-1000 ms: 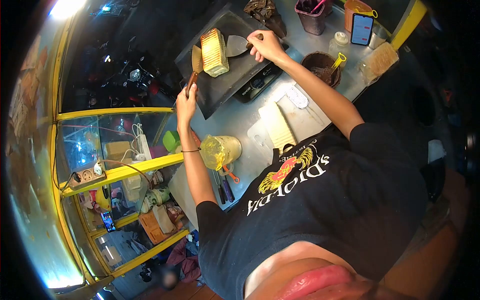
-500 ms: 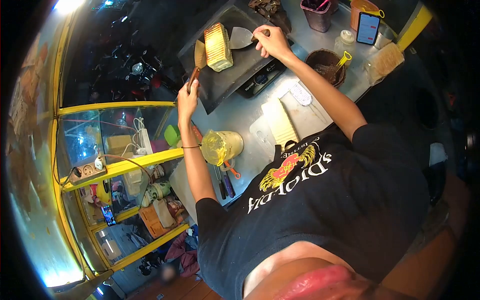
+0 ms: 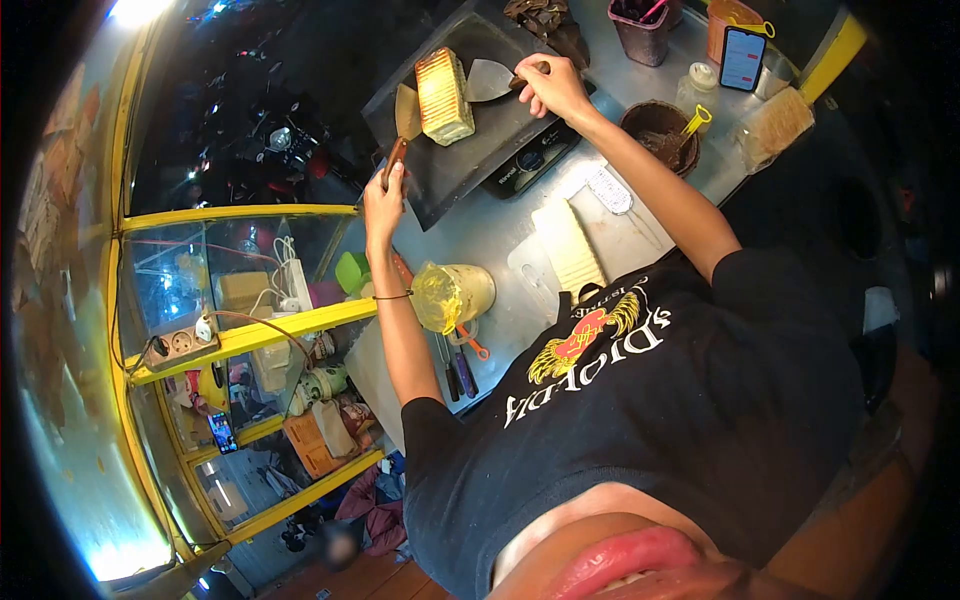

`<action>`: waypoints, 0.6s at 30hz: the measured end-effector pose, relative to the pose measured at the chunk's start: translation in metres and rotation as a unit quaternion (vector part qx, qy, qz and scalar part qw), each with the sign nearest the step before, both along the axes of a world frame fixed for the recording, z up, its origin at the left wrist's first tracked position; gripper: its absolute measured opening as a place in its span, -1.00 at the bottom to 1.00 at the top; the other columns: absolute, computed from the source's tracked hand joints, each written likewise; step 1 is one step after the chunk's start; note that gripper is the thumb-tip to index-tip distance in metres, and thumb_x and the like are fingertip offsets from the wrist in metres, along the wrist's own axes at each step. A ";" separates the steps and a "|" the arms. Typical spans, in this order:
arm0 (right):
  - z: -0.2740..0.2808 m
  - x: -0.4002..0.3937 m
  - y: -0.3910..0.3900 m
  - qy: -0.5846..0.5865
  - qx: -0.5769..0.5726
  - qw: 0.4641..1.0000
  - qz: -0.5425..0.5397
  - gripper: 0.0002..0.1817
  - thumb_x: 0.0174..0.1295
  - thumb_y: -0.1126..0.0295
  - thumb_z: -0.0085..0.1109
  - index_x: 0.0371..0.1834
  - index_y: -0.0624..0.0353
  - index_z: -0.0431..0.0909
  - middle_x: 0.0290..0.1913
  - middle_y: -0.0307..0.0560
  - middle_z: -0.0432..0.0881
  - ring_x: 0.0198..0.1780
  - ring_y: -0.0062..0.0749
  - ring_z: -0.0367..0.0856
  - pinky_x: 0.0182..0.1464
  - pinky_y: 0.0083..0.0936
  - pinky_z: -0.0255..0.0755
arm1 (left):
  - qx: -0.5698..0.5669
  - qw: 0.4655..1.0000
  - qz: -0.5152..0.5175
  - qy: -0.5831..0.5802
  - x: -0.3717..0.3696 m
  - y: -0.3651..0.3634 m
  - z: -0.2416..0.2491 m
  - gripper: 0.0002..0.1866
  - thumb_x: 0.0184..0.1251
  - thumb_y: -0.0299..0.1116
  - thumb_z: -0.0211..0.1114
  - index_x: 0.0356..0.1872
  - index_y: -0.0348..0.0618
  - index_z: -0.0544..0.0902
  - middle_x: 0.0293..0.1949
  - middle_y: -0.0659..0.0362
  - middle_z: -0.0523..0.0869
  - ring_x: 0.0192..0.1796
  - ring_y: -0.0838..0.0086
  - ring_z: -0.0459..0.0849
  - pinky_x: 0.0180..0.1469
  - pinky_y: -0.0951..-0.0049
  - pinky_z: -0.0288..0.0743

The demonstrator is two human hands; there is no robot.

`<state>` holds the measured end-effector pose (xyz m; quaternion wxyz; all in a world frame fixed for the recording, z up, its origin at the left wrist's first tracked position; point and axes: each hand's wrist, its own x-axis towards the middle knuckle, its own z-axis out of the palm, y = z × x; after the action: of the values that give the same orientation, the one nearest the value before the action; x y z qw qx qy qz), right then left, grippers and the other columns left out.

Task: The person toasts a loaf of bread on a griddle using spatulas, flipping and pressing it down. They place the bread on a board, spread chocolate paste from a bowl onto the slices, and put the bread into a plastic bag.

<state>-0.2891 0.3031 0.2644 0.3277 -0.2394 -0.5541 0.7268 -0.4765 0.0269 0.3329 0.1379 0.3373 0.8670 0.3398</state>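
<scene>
A ridged, browned loaf of bread point(image 3: 443, 95) sits on the dark flat griddle point(image 3: 450, 175). My left hand point(image 3: 384, 205) is closed around the wooden handle of a spatula point(image 3: 408, 110), whose blade is at the loaf's left side. In my right hand point(image 3: 552, 88) is the dark handle of a second spatula point(image 3: 489, 80); its broad metal blade is at the right side of the loaf. Whether either blade reaches beneath the bread cannot be made out. A paler ridged loaf point(image 3: 570, 245) lies on a white board point(image 3: 530, 265) close to my body.
Left of the board stands a tub of yellow spread point(image 3: 453, 297), with knives point(image 3: 460, 375) beside it. A brown bowl point(image 3: 655, 140) with a yellow-handled tool, a jar point(image 3: 698, 88), a propped phone point(image 3: 742, 60) and bagged bread point(image 3: 775, 128) line the right. Yellow shelf framing point(image 3: 250, 335) borders the left.
The whole view has shifted slightly, moving everything a little to the right. Both hands keep their spatulas at the loaf's sides, with little visible movement.
</scene>
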 end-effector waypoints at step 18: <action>0.005 0.002 -0.007 -0.005 -0.003 1.000 0.026 -0.74 0.35 0.29 0.08 -0.12 0.27 0.60 -0.52 -0.03 0.64 -0.72 -0.58 0.49 -0.70 -0.63 0.36 | 0.038 0.998 0.026 -0.035 0.017 -0.001 -0.006 -0.56 0.46 0.00 0.14 -0.30 -0.24 0.66 -0.65 0.30 0.48 -0.63 0.64 0.44 -0.58 0.53 0.33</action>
<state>-0.2871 0.2958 0.2698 0.3053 -0.2295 -0.5599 0.7353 -0.4599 0.0257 0.3269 0.1465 0.3074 0.8567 0.3874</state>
